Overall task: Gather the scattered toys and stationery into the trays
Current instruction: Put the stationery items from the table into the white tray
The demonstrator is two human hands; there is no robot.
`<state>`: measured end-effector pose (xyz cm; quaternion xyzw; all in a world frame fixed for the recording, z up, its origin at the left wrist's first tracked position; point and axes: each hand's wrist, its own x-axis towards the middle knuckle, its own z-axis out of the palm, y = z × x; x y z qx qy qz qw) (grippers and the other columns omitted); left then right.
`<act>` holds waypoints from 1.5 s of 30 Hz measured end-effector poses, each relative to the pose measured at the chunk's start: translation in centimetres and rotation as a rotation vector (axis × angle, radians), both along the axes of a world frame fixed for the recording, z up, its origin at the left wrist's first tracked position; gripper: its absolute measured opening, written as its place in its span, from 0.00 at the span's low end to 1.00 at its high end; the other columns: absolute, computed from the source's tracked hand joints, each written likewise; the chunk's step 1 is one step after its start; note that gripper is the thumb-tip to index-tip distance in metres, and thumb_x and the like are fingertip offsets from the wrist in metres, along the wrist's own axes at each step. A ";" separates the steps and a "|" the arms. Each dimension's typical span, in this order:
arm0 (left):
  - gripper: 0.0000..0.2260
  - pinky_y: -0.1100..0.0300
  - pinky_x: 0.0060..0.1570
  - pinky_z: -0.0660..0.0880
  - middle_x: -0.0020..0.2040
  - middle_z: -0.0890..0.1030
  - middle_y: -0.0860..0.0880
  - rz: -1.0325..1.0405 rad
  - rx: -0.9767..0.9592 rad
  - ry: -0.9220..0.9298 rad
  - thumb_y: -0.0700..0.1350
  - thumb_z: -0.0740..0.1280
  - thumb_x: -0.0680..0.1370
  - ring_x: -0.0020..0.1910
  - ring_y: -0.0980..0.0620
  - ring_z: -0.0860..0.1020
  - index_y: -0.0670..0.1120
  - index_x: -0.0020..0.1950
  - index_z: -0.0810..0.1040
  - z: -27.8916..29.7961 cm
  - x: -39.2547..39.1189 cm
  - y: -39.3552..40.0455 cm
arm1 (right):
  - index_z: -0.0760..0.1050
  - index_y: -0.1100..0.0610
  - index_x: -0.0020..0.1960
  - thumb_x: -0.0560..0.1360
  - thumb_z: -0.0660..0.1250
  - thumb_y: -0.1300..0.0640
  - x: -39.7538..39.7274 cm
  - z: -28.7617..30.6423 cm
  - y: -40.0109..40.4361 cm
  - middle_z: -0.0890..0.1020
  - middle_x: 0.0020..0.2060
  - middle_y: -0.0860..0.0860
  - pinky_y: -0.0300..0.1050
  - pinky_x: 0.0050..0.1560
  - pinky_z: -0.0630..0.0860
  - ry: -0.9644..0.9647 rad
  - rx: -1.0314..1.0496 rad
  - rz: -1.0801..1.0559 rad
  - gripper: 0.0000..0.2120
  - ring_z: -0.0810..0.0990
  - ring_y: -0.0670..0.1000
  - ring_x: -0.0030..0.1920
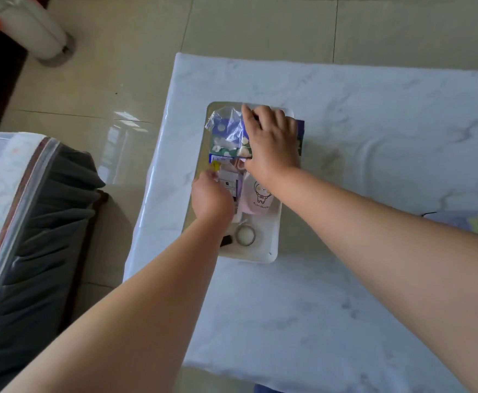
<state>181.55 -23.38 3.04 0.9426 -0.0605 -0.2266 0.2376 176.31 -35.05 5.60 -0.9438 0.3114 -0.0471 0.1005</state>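
the scene is viewed from one head-worn camera, angled steeply down and forward over the table (345, 114), close above it.

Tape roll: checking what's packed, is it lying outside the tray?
No, the tape roll lies inside the white tray, near its closest end.

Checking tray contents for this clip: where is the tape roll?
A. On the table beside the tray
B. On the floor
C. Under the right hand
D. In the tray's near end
D: the tape roll lies inside the tray at its near end, clear of both hands.
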 end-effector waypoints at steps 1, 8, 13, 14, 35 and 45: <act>0.18 0.55 0.48 0.74 0.60 0.78 0.44 -0.007 -0.004 0.008 0.36 0.56 0.79 0.55 0.44 0.77 0.47 0.66 0.73 -0.3 0.4 0.5 | 0.57 0.55 0.76 0.66 0.74 0.54 0.8 -0.4 0.5 0.69 0.65 0.54 0.51 0.59 0.63 0.021 0.003 0.009 0.43 0.68 0.58 0.62; 0.13 0.56 0.40 0.68 0.49 0.77 0.46 -0.134 -0.060 -0.036 0.35 0.55 0.77 0.42 0.47 0.74 0.47 0.58 0.70 -1.0 0.9 1.9 | 0.59 0.53 0.74 0.69 0.68 0.64 3.4 -2.8 0.6 0.69 0.66 0.53 0.51 0.63 0.61 0.076 0.003 -0.021 0.37 0.67 0.58 0.63; 0.15 0.52 0.36 0.71 0.44 0.76 0.45 -0.247 -0.046 -0.067 0.31 0.54 0.73 0.40 0.44 0.74 0.44 0.54 0.69 -0.8 1.4 1.9 | 0.58 0.55 0.76 0.71 0.66 0.67 4.3 -3.8 -0.8 0.67 0.69 0.53 0.50 0.69 0.62 0.034 0.029 0.003 0.36 0.65 0.58 0.68; 0.15 0.52 0.36 0.71 0.43 0.76 0.45 -0.271 -0.035 -0.074 0.30 0.55 0.72 0.39 0.43 0.74 0.44 0.53 0.69 -0.9 1.6 1.9 | 0.58 0.55 0.76 0.72 0.65 0.68 4.4 -4.1 -1.1 0.66 0.70 0.54 0.49 0.71 0.60 0.028 0.033 0.014 0.35 0.64 0.57 0.70; 0.14 0.56 0.39 0.68 0.61 0.72 0.44 -0.576 -0.094 -0.264 0.38 0.63 0.77 0.48 0.41 0.76 0.45 0.62 0.73 0.3 -7.3 -4.0 | 0.57 0.51 0.77 0.74 0.67 0.59 -10.1 -3.9 -1.4 0.57 0.76 0.56 0.50 0.76 0.48 -0.064 0.163 -0.150 0.35 0.53 0.56 0.77; 0.19 0.52 0.50 0.72 0.62 0.71 0.44 -0.830 -0.002 -0.100 0.46 0.66 0.78 0.62 0.44 0.69 0.47 0.68 0.68 -1.4 -23.1 -8.7 | 0.64 0.55 0.73 0.73 0.67 0.62 -28.8 -5.0 -6.3 0.62 0.74 0.57 0.51 0.75 0.51 0.022 0.168 -0.365 0.30 0.58 0.59 0.74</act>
